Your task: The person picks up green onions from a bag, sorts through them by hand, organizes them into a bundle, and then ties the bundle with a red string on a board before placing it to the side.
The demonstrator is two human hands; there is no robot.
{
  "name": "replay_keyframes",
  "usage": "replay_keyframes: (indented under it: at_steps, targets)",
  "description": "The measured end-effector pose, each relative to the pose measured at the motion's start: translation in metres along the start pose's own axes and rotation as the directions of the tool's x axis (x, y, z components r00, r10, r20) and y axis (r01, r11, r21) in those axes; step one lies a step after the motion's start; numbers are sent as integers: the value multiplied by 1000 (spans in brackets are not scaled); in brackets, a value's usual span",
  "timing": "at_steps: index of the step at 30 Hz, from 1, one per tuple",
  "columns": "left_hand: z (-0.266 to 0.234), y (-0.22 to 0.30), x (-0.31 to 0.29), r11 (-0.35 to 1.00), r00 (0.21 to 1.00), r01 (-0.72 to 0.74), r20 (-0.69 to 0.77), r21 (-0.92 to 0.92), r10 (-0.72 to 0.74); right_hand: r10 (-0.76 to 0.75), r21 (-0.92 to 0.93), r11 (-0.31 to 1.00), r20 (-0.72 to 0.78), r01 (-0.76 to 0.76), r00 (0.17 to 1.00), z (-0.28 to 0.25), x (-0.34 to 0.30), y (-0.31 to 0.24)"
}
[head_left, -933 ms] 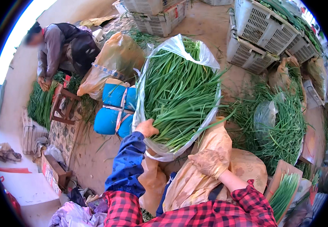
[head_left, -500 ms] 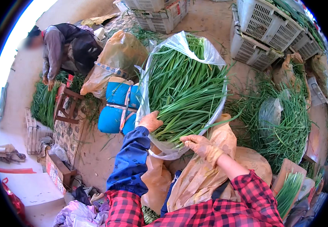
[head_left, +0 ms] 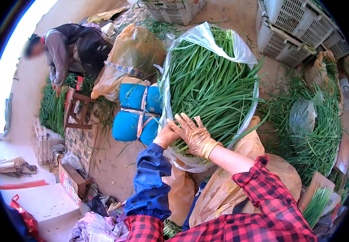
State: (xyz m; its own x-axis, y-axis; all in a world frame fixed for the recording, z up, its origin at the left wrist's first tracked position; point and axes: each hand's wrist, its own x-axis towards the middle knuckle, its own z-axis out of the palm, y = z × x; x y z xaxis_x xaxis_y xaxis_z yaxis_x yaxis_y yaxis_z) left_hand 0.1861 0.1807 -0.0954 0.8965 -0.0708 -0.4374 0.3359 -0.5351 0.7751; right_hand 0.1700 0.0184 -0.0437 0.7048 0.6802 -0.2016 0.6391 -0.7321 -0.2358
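Long green garlic chives fill a clear plastic bag standing in front of me, their cut ends toward me. At the bag's near left edge, my left hand is closed on the chive ends, its fingertips partly hidden. My right hand, in a thin tan glove, lies across the near ends of the chives with its fingers spread. Its fingertips touch or overlap my left hand. A blue sleeve cover is on my left forearm.
Left of the bag lie a blue strapped bundle and a tan plastic sack. A co-worker bends over chives beside a wooden stool. Crates stand far right, with a loose chive heap nearer.
My right hand has moved left from the bag's near right edge to my left hand, and its fingers have spread. The whole view has shifted slightly.
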Motion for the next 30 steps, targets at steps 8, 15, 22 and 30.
replay_keyframes:
  at_steps: [8, 15, 22, 30]
  targets:
    - [-15, 0, -45, 424, 971, 152, 216, -893, 106, -32, 3, 999, 3, 32, 999, 19, 28, 21]
    - [4, 7, -48, 706, 996, -83, -37, -703, 81, -55, 236, 971, 22, 48, 998, 7, 25, 28]
    - [-2, -65, -52, 949, 984, 65, -138, -307, -112, -84, 631, 761, -139, 153, 987, -24, 10, 75]
    - [-19, 6, -92, 987, 954, 38, -288, -158, -83, 315, 903, 66, -423, 426, 849, -49, -4, 124]
